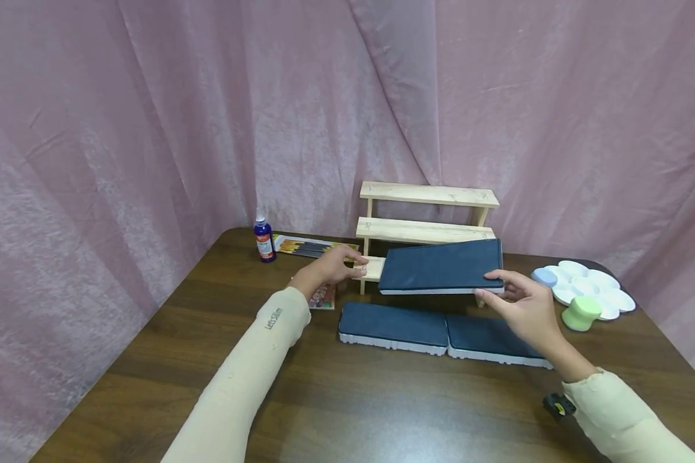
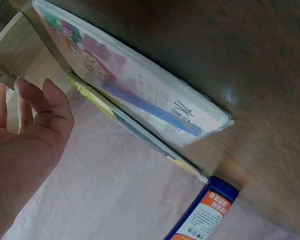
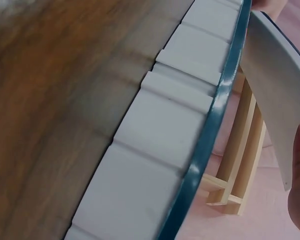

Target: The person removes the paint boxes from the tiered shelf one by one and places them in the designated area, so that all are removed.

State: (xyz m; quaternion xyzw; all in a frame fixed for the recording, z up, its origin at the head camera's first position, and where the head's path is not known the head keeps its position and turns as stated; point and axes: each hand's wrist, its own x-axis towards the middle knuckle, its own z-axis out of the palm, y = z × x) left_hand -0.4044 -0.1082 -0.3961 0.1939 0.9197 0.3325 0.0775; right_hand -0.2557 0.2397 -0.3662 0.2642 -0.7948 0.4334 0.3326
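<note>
My left hand pinches the left end of the lowest shelf of a stepped wooden rack. In the left wrist view, its curled fingers are at the pale wood. My right hand grips a thin, dark blue rectangular panel with a white underside by its right front corner. The panel slants in front of the rack and covers much of the lowest shelf. Below it, two dark blue-topped flat cases with white ribbed sides lie end to end on the table.
Left of the rack are a blue bottle, a brush pack and a plastic-wrapped packet with a blue pen-like stick. A white flower-shaped palette lies right, with blue and green sponges. Pink curtain hangs behind the table.
</note>
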